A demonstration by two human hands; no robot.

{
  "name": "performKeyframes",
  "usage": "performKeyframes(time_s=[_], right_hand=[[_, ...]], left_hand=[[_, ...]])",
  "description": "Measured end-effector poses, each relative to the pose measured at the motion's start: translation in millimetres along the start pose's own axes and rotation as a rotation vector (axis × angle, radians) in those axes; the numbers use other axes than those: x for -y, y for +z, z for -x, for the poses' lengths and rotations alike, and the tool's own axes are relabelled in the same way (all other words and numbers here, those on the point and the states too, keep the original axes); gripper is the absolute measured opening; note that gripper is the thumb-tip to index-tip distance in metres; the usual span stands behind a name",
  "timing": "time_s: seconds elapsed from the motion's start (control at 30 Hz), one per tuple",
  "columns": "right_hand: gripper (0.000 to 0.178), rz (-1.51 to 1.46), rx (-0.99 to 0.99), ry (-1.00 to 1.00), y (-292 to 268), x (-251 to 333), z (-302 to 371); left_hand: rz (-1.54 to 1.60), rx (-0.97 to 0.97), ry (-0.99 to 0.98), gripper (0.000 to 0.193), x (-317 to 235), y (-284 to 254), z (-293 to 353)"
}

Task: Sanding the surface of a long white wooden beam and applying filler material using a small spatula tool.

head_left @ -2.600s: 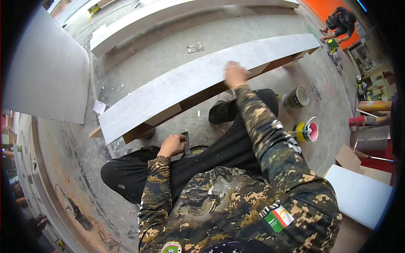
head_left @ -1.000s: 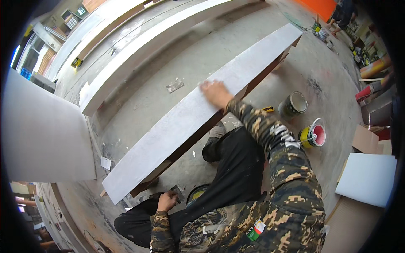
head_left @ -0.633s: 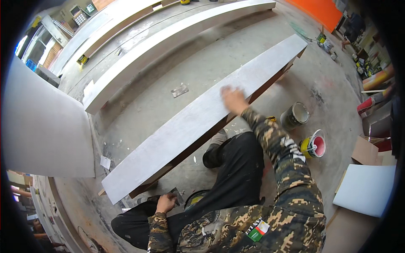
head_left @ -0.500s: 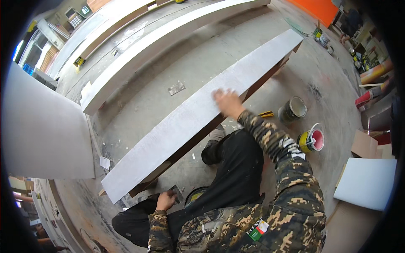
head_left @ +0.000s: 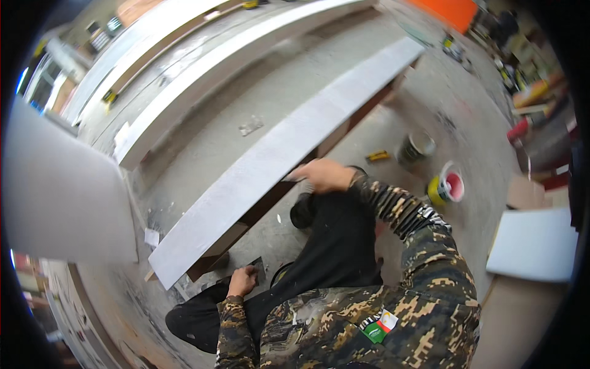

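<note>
The board under the right hand looks matt, smooth, pale grey, with a brown wooden edge. Below it the floor is rough, dusty concrete. The sleeve is camouflage cloth.

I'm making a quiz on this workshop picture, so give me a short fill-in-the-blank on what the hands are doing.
The right hand rests at the near edge of the long grey ____.
The left hand holds a flat ____ scraper blade low by the knee.
The open can on the floor shows a ____ inside.

Missing words: board; dark; pink
</note>
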State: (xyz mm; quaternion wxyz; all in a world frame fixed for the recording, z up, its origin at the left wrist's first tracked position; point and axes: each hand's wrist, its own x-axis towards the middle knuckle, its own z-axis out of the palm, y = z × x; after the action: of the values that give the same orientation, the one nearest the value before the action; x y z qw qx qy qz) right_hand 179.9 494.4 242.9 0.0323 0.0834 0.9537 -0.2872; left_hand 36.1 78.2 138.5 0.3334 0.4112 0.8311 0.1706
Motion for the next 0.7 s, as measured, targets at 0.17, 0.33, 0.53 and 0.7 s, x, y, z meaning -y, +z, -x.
performKeyframes(time_s=[0.17,0.33,0.53,0.7], right_hand=[[0.044,-0.569,-0.262,-0.037,44,107,21],[0.042,-1.039,-0.493,0.048,70,144,43],[0.050,-0.888,-0.823,-0.020,10,105,80],[0.016,-1.224,-1.265,0.356,-17,-64,124]], left_hand=[[0.651,-0.140,0.012,0.022,-70,-27,-2],[0.988,-0.355,0.242,0.023,-112,-44,0],[0.785,-0.426,0.196,0.013,-147,-63,1],[0.396,-0.623,0.071,0.021,-88,-56,17]])
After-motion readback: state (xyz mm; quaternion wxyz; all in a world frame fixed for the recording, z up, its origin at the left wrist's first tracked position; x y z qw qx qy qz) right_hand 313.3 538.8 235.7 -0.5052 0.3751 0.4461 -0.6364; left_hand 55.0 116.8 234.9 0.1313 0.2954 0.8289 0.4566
